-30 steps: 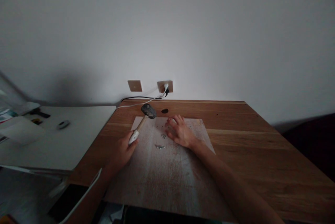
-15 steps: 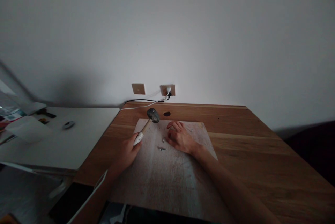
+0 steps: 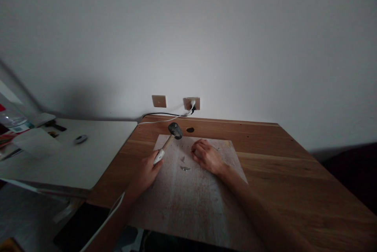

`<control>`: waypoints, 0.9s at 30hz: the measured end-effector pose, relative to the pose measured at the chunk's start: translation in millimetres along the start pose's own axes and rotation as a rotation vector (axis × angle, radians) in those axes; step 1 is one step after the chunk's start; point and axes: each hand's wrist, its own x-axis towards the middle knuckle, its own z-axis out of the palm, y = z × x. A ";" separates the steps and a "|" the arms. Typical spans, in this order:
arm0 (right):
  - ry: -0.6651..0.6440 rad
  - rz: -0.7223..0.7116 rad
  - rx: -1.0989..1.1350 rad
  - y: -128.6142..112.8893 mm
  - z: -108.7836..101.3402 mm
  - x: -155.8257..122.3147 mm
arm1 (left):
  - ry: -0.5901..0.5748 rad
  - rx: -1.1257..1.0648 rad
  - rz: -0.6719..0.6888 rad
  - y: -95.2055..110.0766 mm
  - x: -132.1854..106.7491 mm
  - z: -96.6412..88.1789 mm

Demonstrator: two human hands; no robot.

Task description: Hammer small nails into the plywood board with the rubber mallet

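My left hand (image 3: 149,170) is wrapped round the white grip of a rubber mallet (image 3: 175,130), its dark head raised over the far left part of a pale wooden board (image 3: 176,201). At the board's far right part is my right hand (image 3: 207,156), fingers curled together with the tips close to the surface. What those fingertips hold, if anything, is too small to make out. Left of my right hand, a small pile of metal nails (image 3: 185,168) lies on the board, with another small piece just beyond it. Several tiny dark marks or nails show near the board's far edge.
The board lies on a brown wooden table (image 3: 282,173) against a wall. Cables run from a wall socket (image 3: 191,103) along the table's back edge, near a round hole (image 3: 190,130). On the left, a white table (image 3: 97,142) holds a computer mouse (image 3: 80,139), a bottle (image 3: 13,120) and papers.
The fingers of my right hand have drawn closer together. My left hand keeps its hold on the mallet, and the whole view has shifted slightly.
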 end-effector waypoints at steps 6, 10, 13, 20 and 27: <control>-0.011 0.051 -0.013 14.0 -5.0 16.7 | -0.014 -0.027 -0.028 -0.4 1.1 1.3; -0.058 0.102 -0.032 19.0 5.7 29.7 | 0.001 -0.038 -0.036 -1.2 0.6 2.2; -0.071 0.146 -0.060 19.1 17.8 28.9 | -0.009 -0.047 -0.023 -0.6 -0.5 1.6; -0.061 0.187 -0.093 15.7 25.5 20.8 | -0.018 -0.042 -0.018 1.9 -0.3 -0.3; -0.070 0.207 -0.056 13.5 22.5 22.8 | -0.006 -0.045 0.023 -0.7 -1.6 -1.1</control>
